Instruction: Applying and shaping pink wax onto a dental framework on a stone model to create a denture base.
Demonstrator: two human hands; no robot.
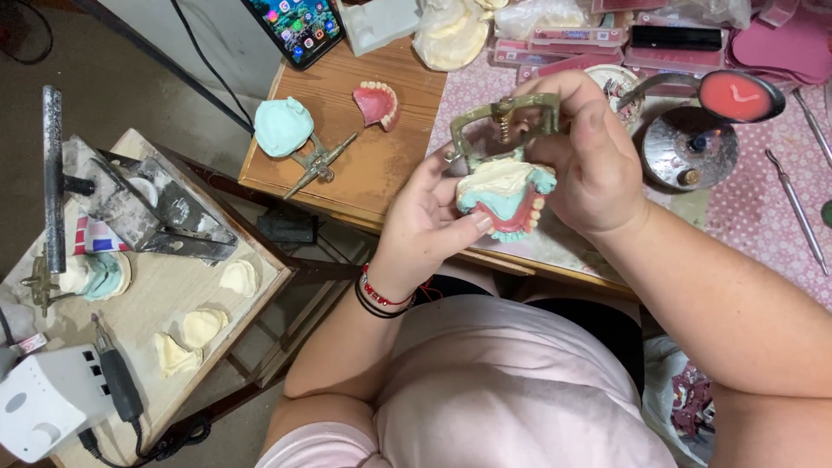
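Observation:
Both my hands hold a metal dental articulator (503, 117) with plaster casts and a pink wax denture with teeth (513, 204) mounted in it. My left hand (426, 221) supports it from below and the left, thumb against the teal-and-cream cast. My right hand (594, 160) wraps over the top right side, fingers on the metal frame. The piece is raised above the front edge of the wooden table (364, 165).
On the wooden table lie a teal cast on a metal frame (286, 128), a pink denture (378, 104) and a phone (299, 26). A small burner (689, 147), pink wax sheets and hand tools (797, 204) lie right. A side table (217, 312) holds plaster casts, a press and a white motor unit (48, 399).

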